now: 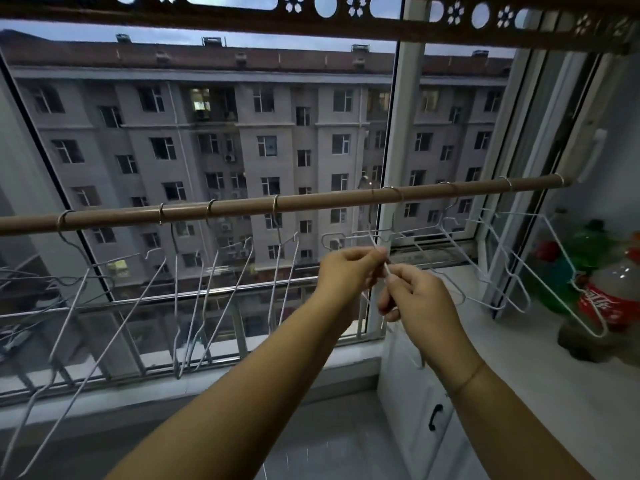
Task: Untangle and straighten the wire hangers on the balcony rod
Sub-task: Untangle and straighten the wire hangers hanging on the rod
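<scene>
Right hand (414,294): centre frame, lower of the two; fingers closed on a white wire.
Left hand (349,268): just up-left, touching; pinched shut on the same wire.
Held wire (386,270): short visible run, axis near upright, tilted; which hanger it belongs to unclear.
Tangled hangers (485,271): right of both hands, right hand nearer.
Rod (311,202): above and behind, crossing the frame.
Left hangers (194,299): hanging apart.

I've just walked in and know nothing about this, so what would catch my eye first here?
Probably the two hands, left hand and right hand, meeting mid-frame and pinching the thin wire of a white hanger. Above them a long brown rod crosses the window, with more wire hangers dangling askew on its left part. At the right edge, a red-labelled soda bottle stands on the white counter.
</scene>
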The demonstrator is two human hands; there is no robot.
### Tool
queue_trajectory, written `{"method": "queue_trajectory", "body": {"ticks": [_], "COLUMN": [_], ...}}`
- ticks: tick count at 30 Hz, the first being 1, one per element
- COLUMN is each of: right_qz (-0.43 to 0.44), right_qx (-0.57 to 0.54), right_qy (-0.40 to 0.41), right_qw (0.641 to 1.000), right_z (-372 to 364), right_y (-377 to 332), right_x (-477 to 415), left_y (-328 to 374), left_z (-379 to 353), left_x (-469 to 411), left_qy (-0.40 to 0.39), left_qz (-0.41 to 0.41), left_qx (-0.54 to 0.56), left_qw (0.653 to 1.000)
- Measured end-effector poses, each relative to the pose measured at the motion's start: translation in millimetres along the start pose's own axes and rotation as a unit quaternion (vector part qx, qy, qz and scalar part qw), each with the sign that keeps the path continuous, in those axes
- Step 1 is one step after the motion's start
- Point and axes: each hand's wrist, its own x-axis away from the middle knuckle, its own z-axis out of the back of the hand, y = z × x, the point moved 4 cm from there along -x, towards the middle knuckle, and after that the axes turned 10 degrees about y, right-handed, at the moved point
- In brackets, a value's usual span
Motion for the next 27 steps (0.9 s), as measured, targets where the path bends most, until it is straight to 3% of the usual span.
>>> {"method": "queue_trajectory", "body": {"ticks": [10, 15, 22, 27], "right_qz": [-0.031, -0.045, -0.046, 0.028], "right_qx": [0.023, 0.042, 0.074, 0.087], "right_qy": [-0.01, -0.017, 0.029, 0.073], "right_qw": [0.999, 0.998, 0.996, 0.993], "right_z": [-24.6, -31.2, -42.4, -65.2], "right_y": [17.1, 29.1, 21.5, -16.7], "right_x": [-19.3, -10.7, 1.7, 26.3], "left_y": [-5.7, -19.8, -6.2, 20.1], "left_z": [6.5, 17.1, 56.2, 89.7], "left_x": [-18.4, -13.7, 6.8, 32.4], "left_qy": [0.062, 0.044, 0.009, -0.014], "left_qz": [0.055, 0.066, 0.023, -0.047], "left_qx": [-0.012, 0.002, -0.016, -0.023], "left_qw": [0.997, 0.997, 1.0, 0.999]}}
